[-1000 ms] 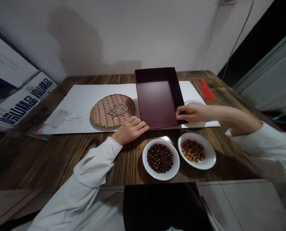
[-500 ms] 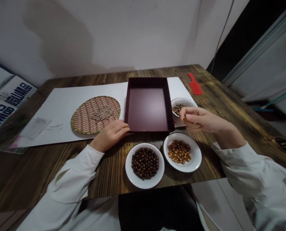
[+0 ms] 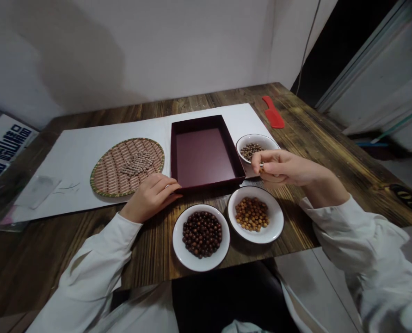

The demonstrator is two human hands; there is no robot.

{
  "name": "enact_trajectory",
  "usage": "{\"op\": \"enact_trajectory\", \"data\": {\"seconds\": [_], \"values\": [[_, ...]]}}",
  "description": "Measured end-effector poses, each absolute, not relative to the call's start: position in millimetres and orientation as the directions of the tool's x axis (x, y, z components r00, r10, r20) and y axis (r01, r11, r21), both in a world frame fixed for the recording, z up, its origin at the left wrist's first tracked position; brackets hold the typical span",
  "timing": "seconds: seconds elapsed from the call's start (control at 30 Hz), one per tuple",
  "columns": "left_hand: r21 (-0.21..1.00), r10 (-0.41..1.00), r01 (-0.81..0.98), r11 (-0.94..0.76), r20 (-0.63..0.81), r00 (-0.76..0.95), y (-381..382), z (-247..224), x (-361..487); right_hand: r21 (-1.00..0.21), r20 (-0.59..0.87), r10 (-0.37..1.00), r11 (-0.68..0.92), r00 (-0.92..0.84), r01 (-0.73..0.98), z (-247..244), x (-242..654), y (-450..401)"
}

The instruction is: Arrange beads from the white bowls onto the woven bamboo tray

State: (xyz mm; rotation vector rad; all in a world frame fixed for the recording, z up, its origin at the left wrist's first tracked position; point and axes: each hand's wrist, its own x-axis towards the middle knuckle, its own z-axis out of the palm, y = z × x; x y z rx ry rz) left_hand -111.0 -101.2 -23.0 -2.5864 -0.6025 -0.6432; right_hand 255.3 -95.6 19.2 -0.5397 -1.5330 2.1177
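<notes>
My left hand (image 3: 154, 196) rests with its fingers together at the front left corner of the dark red box (image 3: 206, 157); what its fingertips hold, if anything, is hidden. My right hand (image 3: 278, 169) is raised right of the box, thumb and fingers pinching a small bead (image 3: 261, 167). Beyond it lies a white bowl of mixed brownish beads (image 3: 250, 151). Nearer me are a bowl of yellow-brown beads (image 3: 252, 214) and a bowl of dark brown beads (image 3: 202, 234). The box looks bare inside.
A round woven tray (image 3: 105, 172) with small beads lies left of the box on a white sheet (image 3: 67, 152). A red comb-like tool (image 3: 274, 114) is at the back right. A clear plastic bag (image 3: 37, 192) lies at the left.
The view has shifted, and the box now sits turned at an angle. My right hand stays pinched by the far bowl; my left hand remains at the box corner.
</notes>
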Motion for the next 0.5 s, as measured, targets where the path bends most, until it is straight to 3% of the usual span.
{"op": "enact_trajectory", "data": {"seconds": [0.5], "values": [[-0.256, 0.286, 0.472, -0.844, 0.53, 0.798, -102.7, -24.0, -113.1, -0.938, -0.047, 0.431, -0.33, -0.901, -0.109, 13.1, 256.6, -94.6]]}}
